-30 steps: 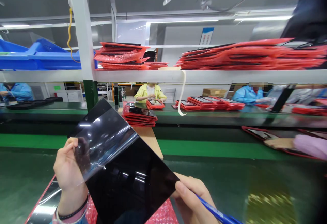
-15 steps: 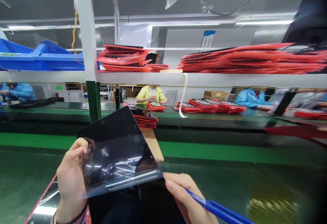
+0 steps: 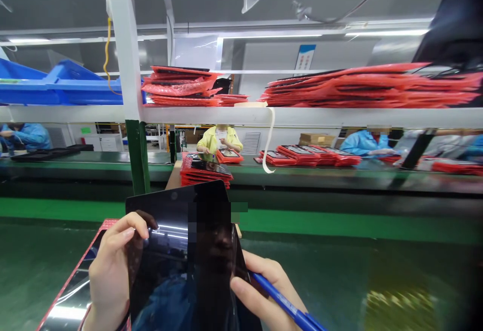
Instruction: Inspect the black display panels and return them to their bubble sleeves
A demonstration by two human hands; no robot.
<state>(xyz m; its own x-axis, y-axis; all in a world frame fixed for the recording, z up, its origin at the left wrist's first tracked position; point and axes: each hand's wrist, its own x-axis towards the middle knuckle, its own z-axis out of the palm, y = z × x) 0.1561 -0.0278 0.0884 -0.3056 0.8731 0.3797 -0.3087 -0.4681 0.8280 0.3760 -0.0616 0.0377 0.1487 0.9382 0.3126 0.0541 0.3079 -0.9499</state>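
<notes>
A glossy black screen panel (image 3: 177, 265), mirror-like with reflections, is tilted up in front of me. My left hand (image 3: 113, 260) is at its left edge, fingers closed and fingertips over its face. They pinch the edge of a clear film, which is hard to tell from the panel's shine. My right hand (image 3: 269, 285) grips the panel's right edge between thumb and fingers. A blue pen (image 3: 279, 298) is tucked in that same hand, pointing down to the right. The lower end of the panel is out of view.
Another glossy panel on red bubble wrap (image 3: 71, 291) lies at left on the green bench (image 3: 320, 275). Ahead is a stack of red-wrapped panels (image 3: 206, 170). Above runs a white shelf (image 3: 226, 114) with red packets (image 3: 358, 89) and blue bins (image 3: 75, 84). Co-workers sit beyond.
The panel has turned more upright and shifted slightly right. The clear film's lifted lower edge, plain before, no longer shows. My left hand has moved a little right and down.
</notes>
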